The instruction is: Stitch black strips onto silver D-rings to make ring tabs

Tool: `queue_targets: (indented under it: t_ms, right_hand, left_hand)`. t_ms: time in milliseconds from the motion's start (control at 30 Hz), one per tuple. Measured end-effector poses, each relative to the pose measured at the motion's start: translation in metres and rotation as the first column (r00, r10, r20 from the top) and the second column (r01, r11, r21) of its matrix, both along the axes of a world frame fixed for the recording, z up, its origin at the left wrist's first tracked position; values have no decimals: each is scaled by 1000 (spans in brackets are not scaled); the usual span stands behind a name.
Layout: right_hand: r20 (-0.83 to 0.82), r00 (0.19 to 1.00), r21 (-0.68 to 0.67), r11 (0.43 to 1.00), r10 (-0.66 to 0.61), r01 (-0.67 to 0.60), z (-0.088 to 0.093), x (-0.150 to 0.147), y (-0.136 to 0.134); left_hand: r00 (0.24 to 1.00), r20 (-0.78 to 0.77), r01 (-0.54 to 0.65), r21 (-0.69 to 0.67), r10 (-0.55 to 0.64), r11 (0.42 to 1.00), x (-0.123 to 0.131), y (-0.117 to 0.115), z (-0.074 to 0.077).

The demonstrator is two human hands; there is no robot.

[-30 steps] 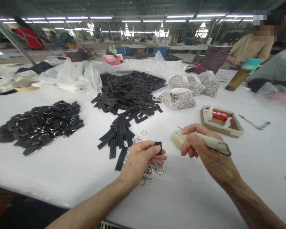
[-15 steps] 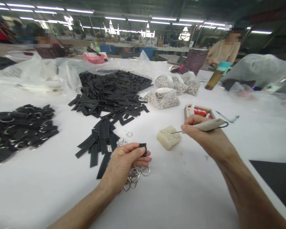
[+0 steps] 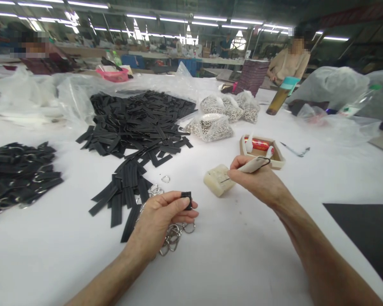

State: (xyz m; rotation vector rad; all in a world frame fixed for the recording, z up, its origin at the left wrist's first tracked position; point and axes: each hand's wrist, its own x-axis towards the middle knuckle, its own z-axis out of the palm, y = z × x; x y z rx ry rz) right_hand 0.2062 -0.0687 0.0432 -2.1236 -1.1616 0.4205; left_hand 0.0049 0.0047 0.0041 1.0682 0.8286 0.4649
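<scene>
My left hand point(image 3: 161, 216) is closed, pinching a small folded black strap piece point(image 3: 187, 199) between thumb and fingers, just above a cluster of metal rings point(image 3: 175, 235) on the white table point(image 3: 236, 255). My right hand point(image 3: 257, 180) grips a cream-handled tool point(image 3: 254, 164) like a pen. Its thin needle tip touches a pale waxy block point(image 3: 216, 180) on the table. Loose black strips point(image 3: 127, 189) lie fanned out just left of my left hand.
A large heap of black strips point(image 3: 140, 119) fills the middle, and finished pieces with rings point(image 3: 15, 174) lie at left. Bags of metal rings point(image 3: 223, 114) and a small tray with a red tube point(image 3: 261, 148) sit beyond. A dark sheet point(image 3: 367, 233) lies at right. Other people stand at the back.
The view has swung right. My right hand lifted the tool off the block, turned it and now pokes its tip into the block. My left hand still pinches the black piece.
</scene>
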Motion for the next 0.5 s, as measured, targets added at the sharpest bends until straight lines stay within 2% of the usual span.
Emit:
queue_targets:
  t_ms: [300,500]
  right_hand:
    - [-34,999,-68,998,4,-6,-4,-1,4]
    - [-54,998,30,999,26,-25,1,4,0]
  left_hand:
    - [1000,-4,22,-2,-22,1000,2,1,0]
    - [1000,12,5,-16,-5,1000,0,1,3]
